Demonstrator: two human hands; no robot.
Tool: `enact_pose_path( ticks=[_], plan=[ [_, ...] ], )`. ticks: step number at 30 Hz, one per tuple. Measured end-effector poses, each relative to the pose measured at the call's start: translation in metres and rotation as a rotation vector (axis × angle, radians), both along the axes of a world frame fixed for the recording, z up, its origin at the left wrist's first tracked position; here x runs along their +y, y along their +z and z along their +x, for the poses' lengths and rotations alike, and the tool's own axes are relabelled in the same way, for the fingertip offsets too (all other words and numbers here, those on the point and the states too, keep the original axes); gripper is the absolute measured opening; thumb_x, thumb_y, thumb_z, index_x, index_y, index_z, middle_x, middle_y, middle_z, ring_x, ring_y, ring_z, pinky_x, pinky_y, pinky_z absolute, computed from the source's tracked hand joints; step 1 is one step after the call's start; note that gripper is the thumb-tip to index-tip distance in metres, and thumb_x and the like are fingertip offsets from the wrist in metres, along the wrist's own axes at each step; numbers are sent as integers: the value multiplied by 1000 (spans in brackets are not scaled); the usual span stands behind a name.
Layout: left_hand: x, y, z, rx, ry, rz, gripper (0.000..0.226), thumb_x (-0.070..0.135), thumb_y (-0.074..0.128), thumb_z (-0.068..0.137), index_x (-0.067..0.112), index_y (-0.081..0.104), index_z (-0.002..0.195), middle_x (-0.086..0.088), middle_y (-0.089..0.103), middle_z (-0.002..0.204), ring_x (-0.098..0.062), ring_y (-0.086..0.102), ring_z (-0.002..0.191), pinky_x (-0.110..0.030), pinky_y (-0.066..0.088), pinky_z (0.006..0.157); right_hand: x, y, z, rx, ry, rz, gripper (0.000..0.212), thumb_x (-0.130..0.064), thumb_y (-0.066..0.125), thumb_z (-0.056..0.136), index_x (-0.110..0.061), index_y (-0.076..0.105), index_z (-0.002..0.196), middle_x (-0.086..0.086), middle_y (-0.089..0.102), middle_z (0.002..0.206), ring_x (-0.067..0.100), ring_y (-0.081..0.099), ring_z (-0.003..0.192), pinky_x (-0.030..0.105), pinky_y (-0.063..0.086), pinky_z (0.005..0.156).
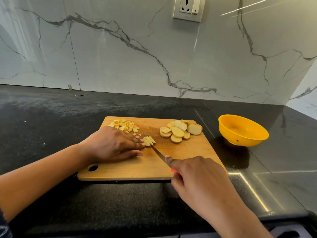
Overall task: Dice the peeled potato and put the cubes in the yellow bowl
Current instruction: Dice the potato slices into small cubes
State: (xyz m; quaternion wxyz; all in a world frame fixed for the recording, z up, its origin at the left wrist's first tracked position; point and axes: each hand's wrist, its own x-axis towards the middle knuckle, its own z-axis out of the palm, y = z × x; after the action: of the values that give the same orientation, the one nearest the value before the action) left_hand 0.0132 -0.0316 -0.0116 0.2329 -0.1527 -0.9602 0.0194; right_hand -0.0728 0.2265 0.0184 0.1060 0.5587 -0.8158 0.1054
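A wooden cutting board point(185, 157) lies on the black counter. On it, a pile of potato cubes point(124, 126) sits at the far left and a heap of round potato slices point(180, 131) at the far right. Between them lie a few potato strips point(149, 140). My left hand point(113, 145) lies flat on the board, its fingertips pressing the strips. My right hand point(193, 172) grips a red-handled knife point(158, 153), forefinger along the blade's back, with the tip at the strips. The yellow bowl point(242, 130) stands right of the board and looks empty.
The marble-patterned wall rises behind the counter, with a socket plate point(187, 8) high up. The counter's front edge point(274, 219) runs close below my right arm. A side wall point(305, 93) closes the corner behind the bowl.
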Motion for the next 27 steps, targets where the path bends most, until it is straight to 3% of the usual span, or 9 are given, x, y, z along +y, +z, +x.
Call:
enact_pose_path(
  ticks=[3,7,13,18,21,27],
  plan=[
    [0,0,0,1,-1,-11,40,49,42,96,25,71,110,9,70,108,-3,64,103,-28,58,76,-11,-3,2,13,-18,-81,51,-38,33,100,-40,19,149,-11,50,88,11,47,77,22,34,56],
    [-1,-1,0,4,2,-25,41,49,41,96,25,71,110,8,69,110,-4,64,104,-29,58,75,-29,-15,0,-12,-46,-55,50,-35,34,101,-37,21,149,-9,59,99,12,53,85,29,44,68],
    [-1,1,-2,-4,-16,-29,41,48,42,96,23,71,111,8,69,110,-3,64,104,-27,56,83,-37,-18,-3,40,-45,-29,49,-32,32,102,-34,23,149,-4,61,104,13,43,79,28,34,63],
    [-1,1,-3,-9,-17,-26,41,48,41,97,24,70,111,9,69,108,-2,63,103,-28,54,87,-51,-15,-4,69,1,77,51,-21,37,102,-24,24,150,1,57,102,20,51,86,28,29,53],
    [-1,2,-2,-4,-11,-32,43,51,38,97,26,70,112,11,69,110,-1,63,104,-28,54,88,-46,-12,-6,43,26,75,50,-24,36,101,-24,26,150,2,59,108,21,54,93,30,34,64],
    [0,2,-2,-4,7,-32,43,52,38,96,28,68,113,14,67,111,1,62,105,-28,54,88,-11,-11,1,15,27,58,50,-33,34,101,-32,23,150,-4,60,101,15,47,82,29,39,68]
  ],
)
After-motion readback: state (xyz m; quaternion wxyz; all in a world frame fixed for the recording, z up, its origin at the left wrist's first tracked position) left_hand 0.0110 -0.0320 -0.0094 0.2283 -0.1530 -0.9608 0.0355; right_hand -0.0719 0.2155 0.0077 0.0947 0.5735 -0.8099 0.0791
